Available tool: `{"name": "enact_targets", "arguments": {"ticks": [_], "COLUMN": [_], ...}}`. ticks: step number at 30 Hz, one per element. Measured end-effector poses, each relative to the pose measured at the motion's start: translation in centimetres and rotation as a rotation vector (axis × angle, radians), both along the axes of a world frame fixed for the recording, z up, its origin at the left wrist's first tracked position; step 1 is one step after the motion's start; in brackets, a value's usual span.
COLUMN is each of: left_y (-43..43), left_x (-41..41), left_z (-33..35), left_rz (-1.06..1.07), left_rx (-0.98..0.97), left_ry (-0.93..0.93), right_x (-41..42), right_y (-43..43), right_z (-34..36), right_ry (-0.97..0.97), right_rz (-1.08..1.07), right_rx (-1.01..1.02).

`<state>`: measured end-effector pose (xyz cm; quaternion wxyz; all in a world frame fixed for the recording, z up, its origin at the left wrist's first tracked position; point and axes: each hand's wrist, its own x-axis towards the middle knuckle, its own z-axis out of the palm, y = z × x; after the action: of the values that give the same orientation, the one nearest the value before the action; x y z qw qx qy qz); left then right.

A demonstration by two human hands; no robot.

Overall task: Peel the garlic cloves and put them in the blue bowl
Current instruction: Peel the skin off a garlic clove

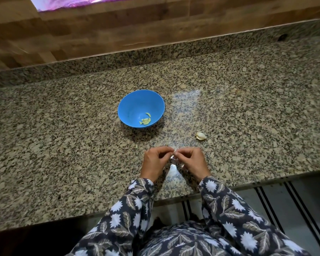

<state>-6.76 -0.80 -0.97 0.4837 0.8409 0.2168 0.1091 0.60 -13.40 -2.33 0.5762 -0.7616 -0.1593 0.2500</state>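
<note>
- The left hand (154, 160) and right hand (191, 160) meet fingertip to fingertip near the countertop (63, 145) front edge, both pinching a small garlic clove (172, 157), which is mostly hidden.
- The blue bowl (133, 104) stands mid-countertop and holds peeled cloves (146, 120).
- An unpeeled clove (200, 136) lies to the right of the bowl, apart from it.

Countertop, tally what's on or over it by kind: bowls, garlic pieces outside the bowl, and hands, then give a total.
Blue bowl: 1
Garlic pieces outside the bowl: 2, a skin-on piece lying loose and a small pale piece pinched by both hands
Hands: 2, left hand and right hand
Total: 5
Peeled cloves in the bowl are too bunched to count.
</note>
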Motion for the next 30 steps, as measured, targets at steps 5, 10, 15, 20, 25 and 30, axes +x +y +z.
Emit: {"name": "enact_targets", "arguments": {"ticks": [5,10,15,20,25,30], "left_y": [0.3,0.5,0.0,-0.7,-0.9,-0.8], "left_x": [0.2,0.2,0.7,1.0,0.6,0.5], "left_z": [0.0,-0.1,0.4,0.4,0.6,0.4], "left_rz": [-0.037,-0.039,-0.058,0.131,0.192,0.24], "left_rx": [-0.133,-0.318,-0.381,-0.674,-0.975,-1.039], "left_ry": [-0.002,0.005,-0.01,0.015,0.013,0.027], "right_x": [-0.1,-0.2,-0.6,-0.4,-0.3,-0.8], "right_y": [-0.2,0.1,-0.2,0.5,0.1,0.0], "right_z": [0.3,0.5,0.3,0.7,0.1,0.5], "right_ry": [-0.106,0.372,0.797,0.479,0.028,-0.264], "right_rz": [0.072,-0.05,-0.202,-0.234,-0.205,-0.099], "right_rx": [-0.06,0.129,0.262,0.189,-0.114,-0.286]}}
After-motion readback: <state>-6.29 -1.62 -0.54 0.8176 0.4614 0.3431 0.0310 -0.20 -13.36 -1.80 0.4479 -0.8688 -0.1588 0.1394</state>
